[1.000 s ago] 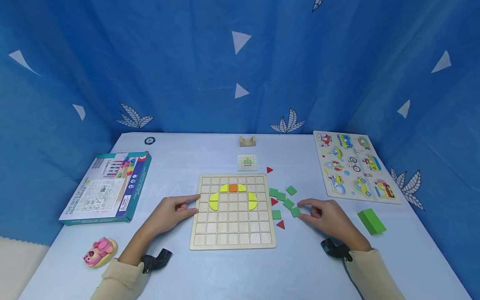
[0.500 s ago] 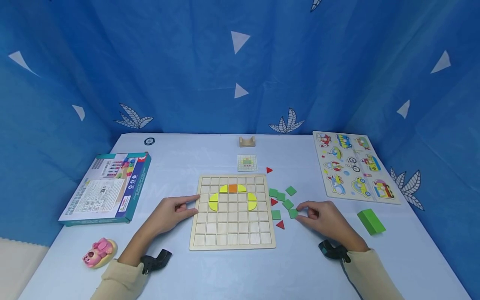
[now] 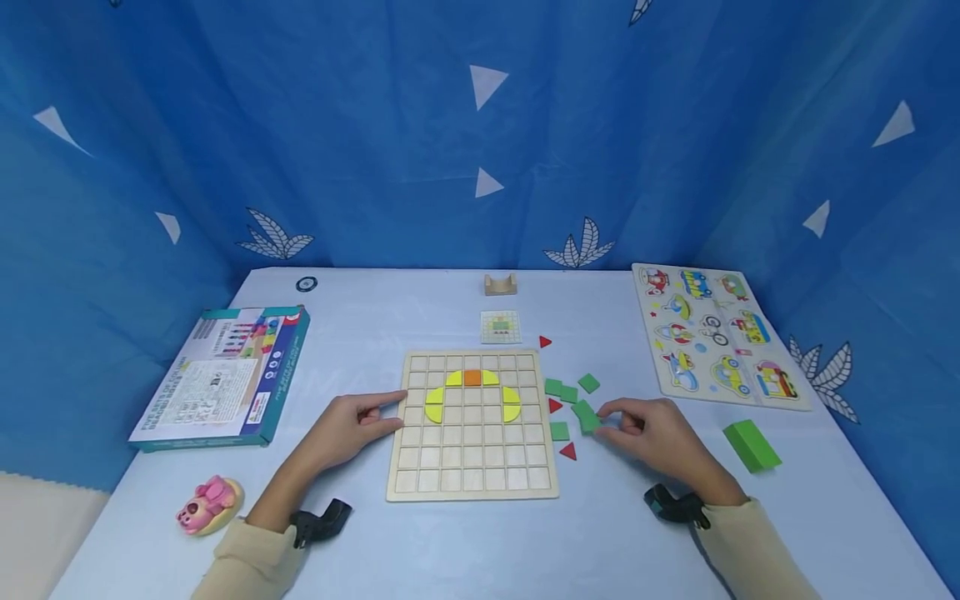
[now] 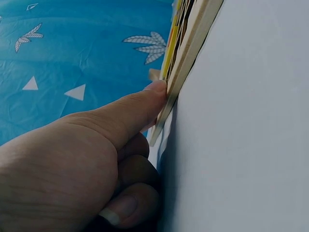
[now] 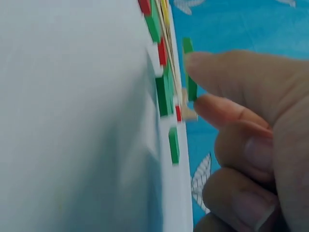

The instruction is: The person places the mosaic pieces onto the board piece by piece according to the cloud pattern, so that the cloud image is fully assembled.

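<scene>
A square wooden grid board (image 3: 472, 494) lies mid-table, with an arch of yellow curved pieces (image 3: 511, 405) and one orange square (image 3: 472, 378) in its cells. My left hand (image 3: 348, 433) touches the board's left edge, thumb and index finger extended and apart; in the left wrist view the other fingers are curled under. Right of the board, my right hand (image 3: 652, 433) pinches a green square tile (image 5: 190, 87) between thumb and fingertip, raised off the table. Loose green tiles (image 3: 588, 383) and red triangles (image 3: 567, 451) lie between the board and that hand.
A patterned card (image 3: 500, 327) and a small wooden stand (image 3: 500, 285) sit behind the board. At left are a boxed game (image 3: 213, 392) and a pink bear figure (image 3: 210, 505). A picture puzzle board (image 3: 720, 337) and a green block (image 3: 752, 446) are at right.
The right hand's green tile has shifted slightly left and come up from the table, overlapping a neighbouring tile in the head view. My left hand stays at the board's edge.
</scene>
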The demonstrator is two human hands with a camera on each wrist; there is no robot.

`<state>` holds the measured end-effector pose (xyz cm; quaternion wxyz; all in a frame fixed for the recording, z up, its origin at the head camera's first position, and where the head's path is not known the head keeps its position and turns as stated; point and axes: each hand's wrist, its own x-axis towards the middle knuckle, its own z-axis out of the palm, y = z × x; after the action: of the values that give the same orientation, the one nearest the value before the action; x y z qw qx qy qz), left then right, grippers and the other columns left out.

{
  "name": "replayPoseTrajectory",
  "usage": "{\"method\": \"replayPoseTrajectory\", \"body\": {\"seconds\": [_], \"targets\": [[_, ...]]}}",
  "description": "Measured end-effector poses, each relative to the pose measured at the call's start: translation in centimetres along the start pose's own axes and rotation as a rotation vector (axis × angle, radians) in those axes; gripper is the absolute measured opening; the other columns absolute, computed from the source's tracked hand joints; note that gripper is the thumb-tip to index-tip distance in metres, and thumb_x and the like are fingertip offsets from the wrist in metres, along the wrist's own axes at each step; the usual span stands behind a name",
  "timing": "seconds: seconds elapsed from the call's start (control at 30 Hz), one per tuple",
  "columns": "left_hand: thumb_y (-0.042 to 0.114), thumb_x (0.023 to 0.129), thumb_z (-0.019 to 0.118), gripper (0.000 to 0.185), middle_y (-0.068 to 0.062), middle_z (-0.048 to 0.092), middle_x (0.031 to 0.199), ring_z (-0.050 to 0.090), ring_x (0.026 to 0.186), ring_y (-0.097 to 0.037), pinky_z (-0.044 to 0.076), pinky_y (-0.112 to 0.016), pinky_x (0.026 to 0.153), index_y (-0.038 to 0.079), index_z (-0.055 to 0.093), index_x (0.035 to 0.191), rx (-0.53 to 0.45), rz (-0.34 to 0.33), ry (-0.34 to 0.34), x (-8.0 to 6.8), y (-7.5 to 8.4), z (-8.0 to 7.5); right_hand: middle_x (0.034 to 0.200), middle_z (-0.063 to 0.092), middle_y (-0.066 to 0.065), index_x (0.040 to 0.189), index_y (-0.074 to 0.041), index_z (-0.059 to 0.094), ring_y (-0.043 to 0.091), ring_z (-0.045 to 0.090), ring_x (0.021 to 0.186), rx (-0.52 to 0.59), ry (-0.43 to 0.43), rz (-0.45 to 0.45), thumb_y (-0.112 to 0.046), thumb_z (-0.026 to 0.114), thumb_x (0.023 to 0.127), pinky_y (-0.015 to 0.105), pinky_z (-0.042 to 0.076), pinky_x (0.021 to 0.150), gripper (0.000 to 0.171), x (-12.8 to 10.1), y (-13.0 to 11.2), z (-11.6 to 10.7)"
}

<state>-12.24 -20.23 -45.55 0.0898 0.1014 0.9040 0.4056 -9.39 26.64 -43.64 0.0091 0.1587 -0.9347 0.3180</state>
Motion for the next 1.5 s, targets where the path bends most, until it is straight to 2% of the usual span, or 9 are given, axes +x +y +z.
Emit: {"method": "replayPoseTrajectory", "body": {"seconds": [0.2, 0.33, 0.5, 0.83, 1.13, 1.5], "targets": [[0.035, 0.091, 0.079, 0.046, 0.004, 0.045, 0.061, 0.044, 0.056, -0.013, 0.034, -0.028, 0.053, 0.021, 0.07, 0.134, -0.002, 0.001, -0.001, 0.0, 0.1, 0.0, 0.055, 0.04, -0.013, 0.098, -0.022, 0.076, 0.007, 0.042, 0.05, 0.054, -0.027, 0.001, -0.028, 0.085, 0.086, 0.025, 0.033, 0.05, 0.016, 1.1, -1.1, 0.4], [0.034, 0.091, 0.079, 0.046, 0.004, 0.044, 0.061, 0.043, 0.056, -0.013, 0.034, -0.028, 0.053, 0.021, 0.07, 0.134, -0.007, 0.003, -0.005, 0.1, 0.0, 0.0, 0.055, 0.039, -0.013, 0.098, -0.021, 0.077, 0.008, 0.042, 0.05, 0.051, -0.055, -0.032, -0.027, 0.086, 0.085, 0.025, 0.032, 0.05, 0.017, 2.2, -2.4, 1.0], [0.034, 0.091, 0.079, 0.046, 0.004, 0.045, 0.061, 0.043, 0.056, -0.014, 0.034, -0.028, 0.053, 0.021, 0.07, 0.134, -0.01, 0.006, -0.003, 0.0, 0.0, 0.1, 0.054, 0.037, -0.013, 0.098, -0.021, 0.077, 0.007, 0.04, 0.049, 0.051, -0.086, -0.089, -0.029, 0.086, 0.085, 0.025, 0.029, 0.049, 0.018, 4.0, -4.5, 2.5], [0.034, 0.092, 0.079, 0.046, 0.004, 0.046, 0.061, 0.044, 0.056, -0.013, 0.035, -0.027, 0.054, 0.023, 0.069, 0.135, -0.008, -0.011, -0.011, 0.1, 0.0, 0.1, 0.052, 0.035, -0.012, 0.096, -0.02, 0.076, 0.007, 0.037, 0.045, 0.095, -0.097, -0.105, -0.031, 0.085, 0.085, 0.024, 0.027, 0.046, 0.018, 7.1, -8.2, 6.1], [0.034, 0.092, 0.078, 0.046, 0.004, 0.046, 0.062, 0.044, 0.057, -0.013, 0.035, -0.027, 0.054, 0.021, 0.069, 0.135, -0.008, 0.004, -0.016, 0.0, 0.0, 0.0, 0.055, 0.04, -0.008, 0.099, -0.019, 0.077, 0.008, 0.036, 0.045, 0.209, -0.082, -0.064, -0.03, 0.082, 0.088, 0.025, 0.028, 0.047, 0.016, 9.5, -9.9, 8.7], [0.034, 0.092, 0.078, 0.046, 0.005, 0.046, 0.062, 0.044, 0.056, -0.012, 0.036, -0.027, 0.055, 0.022, 0.069, 0.135, -0.001, 0.015, -0.014, 0.1, -0.1, 0.0, 0.057, 0.044, -0.008, 0.101, -0.018, 0.078, 0.007, 0.041, 0.051, 0.147, -0.096, -0.041, -0.034, 0.08, 0.089, 0.026, 0.033, 0.052, 0.02, 10.9, -11.1, 10.6]]}}
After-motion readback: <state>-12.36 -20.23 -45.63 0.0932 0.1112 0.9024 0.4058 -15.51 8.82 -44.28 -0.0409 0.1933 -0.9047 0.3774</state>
